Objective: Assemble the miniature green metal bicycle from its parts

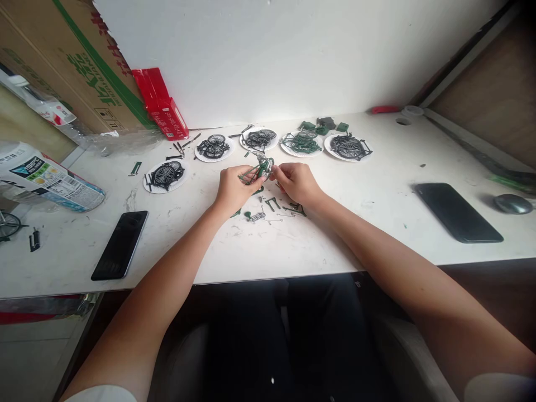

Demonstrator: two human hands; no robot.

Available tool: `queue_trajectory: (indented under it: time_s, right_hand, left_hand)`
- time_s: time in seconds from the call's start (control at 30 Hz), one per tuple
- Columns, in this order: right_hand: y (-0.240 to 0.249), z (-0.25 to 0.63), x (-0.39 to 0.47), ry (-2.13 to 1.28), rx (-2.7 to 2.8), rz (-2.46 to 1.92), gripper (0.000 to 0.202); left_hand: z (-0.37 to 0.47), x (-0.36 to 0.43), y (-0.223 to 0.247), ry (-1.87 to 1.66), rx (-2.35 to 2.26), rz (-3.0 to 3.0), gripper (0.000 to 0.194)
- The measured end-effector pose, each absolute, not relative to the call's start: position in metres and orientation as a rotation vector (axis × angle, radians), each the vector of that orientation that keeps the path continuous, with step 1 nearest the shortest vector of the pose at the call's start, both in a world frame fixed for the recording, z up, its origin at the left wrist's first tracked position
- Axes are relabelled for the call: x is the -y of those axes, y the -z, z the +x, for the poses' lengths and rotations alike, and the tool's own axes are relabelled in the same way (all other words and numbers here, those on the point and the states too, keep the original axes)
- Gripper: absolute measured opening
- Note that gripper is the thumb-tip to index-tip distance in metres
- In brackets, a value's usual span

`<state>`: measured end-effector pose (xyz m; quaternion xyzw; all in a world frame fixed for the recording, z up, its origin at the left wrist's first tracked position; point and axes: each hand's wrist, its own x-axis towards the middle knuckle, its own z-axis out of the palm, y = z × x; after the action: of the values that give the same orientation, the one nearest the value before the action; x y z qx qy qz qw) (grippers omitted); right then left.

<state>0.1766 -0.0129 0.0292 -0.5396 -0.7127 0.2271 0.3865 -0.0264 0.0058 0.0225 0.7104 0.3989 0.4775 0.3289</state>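
Near the middle of the white table, my left hand (237,188) is closed on a small green model bicycle assembly (264,167) with a spoked wheel and thin frame parts. My right hand (298,181) is at the right side of the assembly, thumb and index finger pinched together; what lies between the fingertips is too small to name. Below the hands, loose green parts (273,204) and a small grey chain-like piece (258,216) lie on the table. Behind the hands, a paper plate (285,146) bears more green parts.
More plates with dark wheels and frames stand along the back, including one plate (146,183) at left. A phone (120,245) and a white bottle (50,176) are at left, a red box (167,114) behind. A black device (459,213) and a mouse (513,204) lie at right.
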Motion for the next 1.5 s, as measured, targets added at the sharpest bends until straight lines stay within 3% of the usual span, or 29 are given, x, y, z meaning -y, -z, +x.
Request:
queue_trajectory:
  time_s: [0.23,0.57,0.83,1.13,1.37,1.5]
  right_hand:
    - [-0.0288,0.1771,0.0113,-0.455,1.817,-1.359,0.038]
    - [-0.0291,0.1744,0.014,-0.696,1.776,-1.341,0.073]
    - [-0.0304,0.1759,0.0135,-0.489,1.756,-1.326,0.037]
    - [-0.0269,0.1768,0.0104,-0.586,1.874,-1.346,0.059]
    - [-0.0287,0.1768,0.0113,-0.525,1.823,-1.317,0.026]
    - [-0.0296,0.1784,0.011,-0.531,1.845,-1.308,0.029]
  left_hand:
    - [-0.026,-0.0082,-0.0185,-1.27,-1.049,1.795,0.023]
    - [-0.0257,-0.0057,-0.0212,-1.258,-1.016,1.809,0.025]
    - [-0.0253,-0.0075,-0.0195,-1.306,-1.058,1.772,0.026]
    - [-0.0271,-0.0075,-0.0204,-1.242,-1.029,1.831,0.022]
    - [-0.0272,-0.0102,-0.0174,-1.285,-1.042,1.804,0.024]
    - [-0.0274,-0.0104,-0.0183,-1.252,-1.003,1.815,0.024]
